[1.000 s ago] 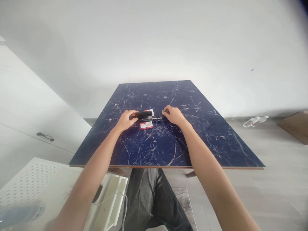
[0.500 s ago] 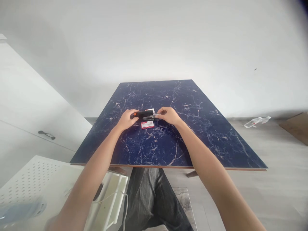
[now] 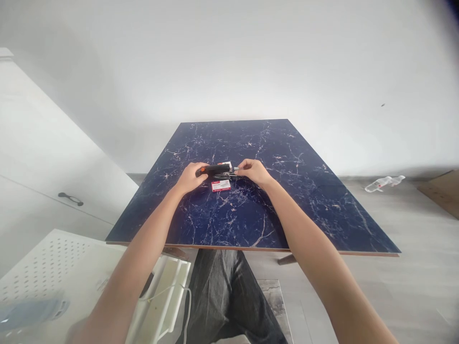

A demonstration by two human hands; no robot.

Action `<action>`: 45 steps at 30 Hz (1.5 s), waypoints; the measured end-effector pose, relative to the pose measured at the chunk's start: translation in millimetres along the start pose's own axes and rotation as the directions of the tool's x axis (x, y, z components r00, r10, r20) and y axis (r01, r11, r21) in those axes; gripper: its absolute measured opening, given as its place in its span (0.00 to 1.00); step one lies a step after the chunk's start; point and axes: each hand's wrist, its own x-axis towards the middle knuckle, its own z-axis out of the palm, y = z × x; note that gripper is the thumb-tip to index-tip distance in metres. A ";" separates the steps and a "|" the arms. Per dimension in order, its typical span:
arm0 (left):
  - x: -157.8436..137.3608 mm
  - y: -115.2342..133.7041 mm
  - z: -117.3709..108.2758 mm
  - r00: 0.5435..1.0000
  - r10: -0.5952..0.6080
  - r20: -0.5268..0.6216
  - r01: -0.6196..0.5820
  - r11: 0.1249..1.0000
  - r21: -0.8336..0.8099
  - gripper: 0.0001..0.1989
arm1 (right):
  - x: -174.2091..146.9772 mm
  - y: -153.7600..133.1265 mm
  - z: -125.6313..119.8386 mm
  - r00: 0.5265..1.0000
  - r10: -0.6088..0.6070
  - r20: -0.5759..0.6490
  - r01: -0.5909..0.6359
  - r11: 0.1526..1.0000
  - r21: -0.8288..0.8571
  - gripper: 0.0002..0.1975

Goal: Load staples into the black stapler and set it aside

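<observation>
My left hand (image 3: 190, 178) is closed around the rear end of a black screwdriver (image 3: 218, 169) with an orange patch on its handle. It lies sideways over the table, pointing right. At its front end, my right hand (image 3: 254, 172) pinches the short silver shaft between thumb and fingertips. Whether the shaft is fully seated in the handle cannot be made out. Just below the handle are several thin metal pieces (image 3: 223, 176), too small to name. A red and white card (image 3: 221, 186) lies flat in front of them, and part of another shows behind the handle.
The dark blue marbled table (image 3: 229, 220) stands against a white wall. At the lower left is a white perforated surface (image 3: 53, 258) with a bluish clear item (image 3: 34, 313) and a cable. Clear plastic bottles (image 3: 383, 183) and a cardboard piece (image 3: 442, 193) lie on the floor at right.
The fingers of my right hand have shifted slightly on the silver shaft. My left hand keeps its hold on the handle, and the whole view has moved a little.
</observation>
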 end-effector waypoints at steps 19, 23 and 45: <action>0.3 0.8 -0.2 1.000 -0.012 0.016 0.012 1.000 0.001 0.18 | 1.9 -2.6 10.4 0.996 0.033 0.084 -0.010 0.964 -0.265 0.12; 0.8 0.8 -0.2 1.000 -0.005 0.011 0.005 1.000 0.008 0.18 | 6.0 1.1 10.0 0.996 0.034 0.088 -0.010 0.967 -0.253 0.13; 0.9 2.4 -1.4 0.999 0.021 0.027 -0.021 1.000 0.019 0.18 | 4.2 -3.9 8.9 0.991 0.030 0.132 -0.011 0.990 -0.143 0.15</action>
